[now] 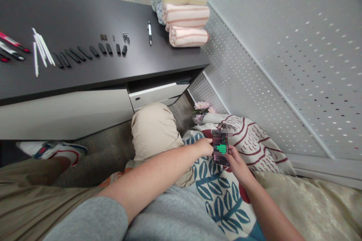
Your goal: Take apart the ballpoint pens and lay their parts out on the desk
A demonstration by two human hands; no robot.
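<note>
A smartphone (220,158) with a lit screen showing green blocks is held low at my right side, above a patterned blanket. My right hand (234,157) grips its right edge, with the thumb over the front. Against its left edge, my left hand (204,147) is closed, its fingertips partly hidden. The blanket (215,186) beneath has blue leaves on a cream ground. On the dark desk (93,15) lie a whole pen (149,33), a row of black pen barrel parts (82,52), white refill tubes (43,47) and small metal tips (126,37).
Rolled striped towels (186,15) are stacked on the desk's right end. Red and white pens (13,47) lie at its far left. A perforated grey panel (283,52) rises on the right. Pink flowers (202,106) stand by the desk; a drawer (158,92) is below the top.
</note>
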